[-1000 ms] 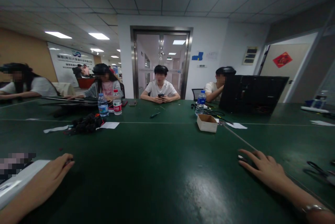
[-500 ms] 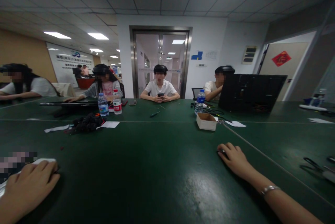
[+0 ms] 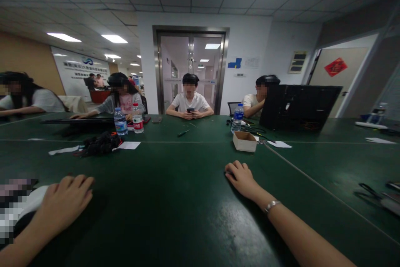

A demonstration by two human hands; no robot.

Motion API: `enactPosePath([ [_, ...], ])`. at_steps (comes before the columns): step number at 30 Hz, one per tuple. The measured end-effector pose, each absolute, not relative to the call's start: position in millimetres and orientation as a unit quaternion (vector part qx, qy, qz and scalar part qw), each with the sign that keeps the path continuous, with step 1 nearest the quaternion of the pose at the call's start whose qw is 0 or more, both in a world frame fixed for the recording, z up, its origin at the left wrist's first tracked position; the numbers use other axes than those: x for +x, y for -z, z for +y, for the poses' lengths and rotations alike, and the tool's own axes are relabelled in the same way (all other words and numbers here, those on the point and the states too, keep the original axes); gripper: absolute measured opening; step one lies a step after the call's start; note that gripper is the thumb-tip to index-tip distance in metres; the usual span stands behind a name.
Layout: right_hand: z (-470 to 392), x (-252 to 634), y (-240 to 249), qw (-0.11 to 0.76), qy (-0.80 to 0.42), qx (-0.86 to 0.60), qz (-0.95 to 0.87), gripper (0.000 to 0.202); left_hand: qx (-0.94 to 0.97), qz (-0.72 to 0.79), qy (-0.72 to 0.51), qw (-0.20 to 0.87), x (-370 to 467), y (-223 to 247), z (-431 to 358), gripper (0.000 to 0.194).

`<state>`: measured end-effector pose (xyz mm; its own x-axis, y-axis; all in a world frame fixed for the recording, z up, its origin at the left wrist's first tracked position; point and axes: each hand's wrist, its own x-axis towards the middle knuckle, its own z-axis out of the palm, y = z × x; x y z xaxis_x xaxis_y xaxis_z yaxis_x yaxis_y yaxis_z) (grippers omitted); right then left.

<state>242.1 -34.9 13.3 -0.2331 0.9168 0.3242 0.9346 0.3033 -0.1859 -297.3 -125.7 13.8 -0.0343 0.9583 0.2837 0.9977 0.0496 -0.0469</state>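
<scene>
Dark green table — tan cardboard box, silver bracelet, red door ornament.

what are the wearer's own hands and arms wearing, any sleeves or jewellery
Both forearms are bare, with no sleeve in view. The right hand has a thin silver-coloured bracelet at the wrist. The left hand shows no glove, ring or band that I can make out.

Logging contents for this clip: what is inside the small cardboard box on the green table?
The cardboard box is open-topped, but its near wall hides the interior; contents cannot be seen.
</scene>
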Motion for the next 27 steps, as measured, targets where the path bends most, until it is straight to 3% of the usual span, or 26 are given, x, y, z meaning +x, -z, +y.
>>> enactPosePath([
  [3,-23.4,202.7,-11.2,0.197,-0.003,-0.574,-0.794,0.016,-0.710,-0.673,0.078,0.189,-231.2,-22.8,-101.1,0.035],
  [10,-17.1,127.5,-12.3,0.214,-0.043,-0.578,-0.786,0.020,-0.718,-0.631,0.226,-0.188,-59.6,-34.1,-25.8,0.035],
  [12,-18.1,124.2,-11.8,0.211,-0.026,-0.570,-0.794,0.023,-0.720,-0.593,0.266,-0.243,-27.9,-29.8,-13.5,0.031],
  [16,-17.9,129.0,-7.6,0.207,-0.004,-0.556,-0.805,0.030,-0.725,-0.586,0.293,-0.214,-2.6,-15.6,-5.5,0.024],
  [27,-19.9,131.8,-9.6,0.240,-0.058,-0.554,-0.795,0.034,-0.712,-0.626,0.280,-0.151,-8.7,-15.9,-15.2,0.029],
])
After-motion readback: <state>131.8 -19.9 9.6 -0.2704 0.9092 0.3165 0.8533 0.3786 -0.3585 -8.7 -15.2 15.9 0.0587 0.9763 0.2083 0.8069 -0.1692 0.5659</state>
